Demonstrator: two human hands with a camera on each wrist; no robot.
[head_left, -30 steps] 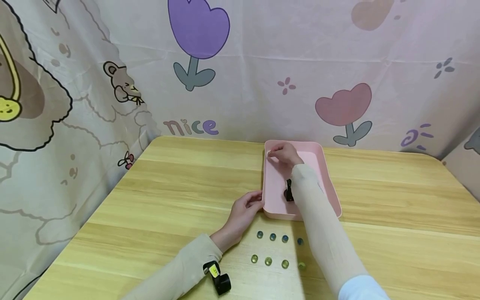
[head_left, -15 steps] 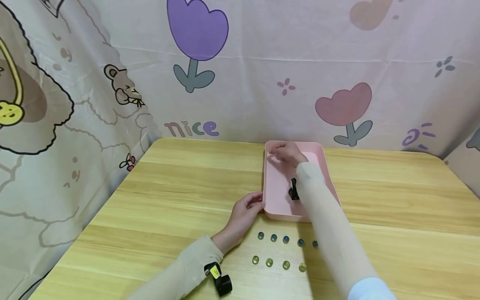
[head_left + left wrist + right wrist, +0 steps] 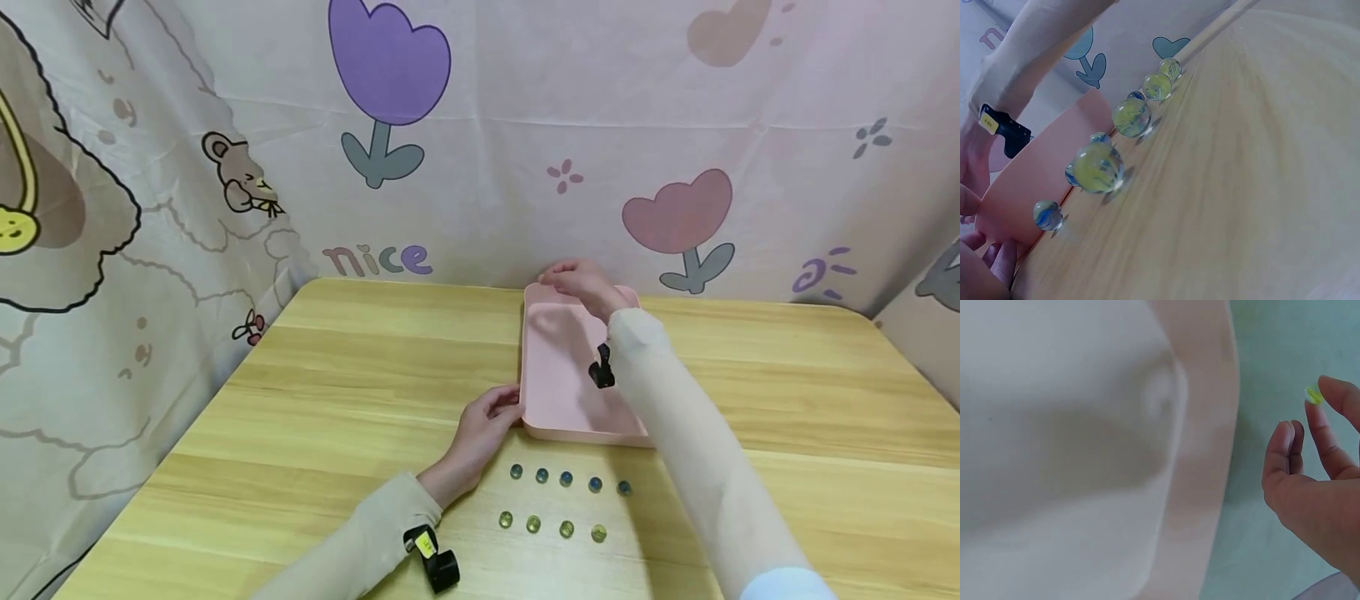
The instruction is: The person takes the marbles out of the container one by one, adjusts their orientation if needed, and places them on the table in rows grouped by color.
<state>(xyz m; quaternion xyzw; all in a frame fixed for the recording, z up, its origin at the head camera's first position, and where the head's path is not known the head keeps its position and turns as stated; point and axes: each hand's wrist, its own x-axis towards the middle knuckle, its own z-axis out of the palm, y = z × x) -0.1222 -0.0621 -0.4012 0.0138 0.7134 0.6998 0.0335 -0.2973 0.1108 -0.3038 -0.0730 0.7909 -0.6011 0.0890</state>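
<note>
My right hand (image 3: 583, 285) is over the far end of the pink tray (image 3: 562, 434). In the right wrist view its thumb and index finger pinch a yellow-green glass marble (image 3: 1314, 395) beyond the tray's rim. My left hand (image 3: 477, 429) touches the outside of the tray's near left wall, its fingers (image 3: 1002, 262) relaxed and slightly bent. In front of the tray lie two rows of clear marbles. The nearer row has several yellow-green marbles (image 3: 566, 529), the farther one several blue marbles (image 3: 566, 479).
The wooden table (image 3: 360, 367) reaches back to a printed cloth (image 3: 510, 200) hung behind and along the left side. A black wrist camera (image 3: 441, 569) sits on my left sleeve, another (image 3: 602, 369) on my right. My right forearm crosses the tray's right side.
My right hand has risen from inside the tray's far left corner to above its far rim, moving slightly right. My left hand stays at the tray's wall.
</note>
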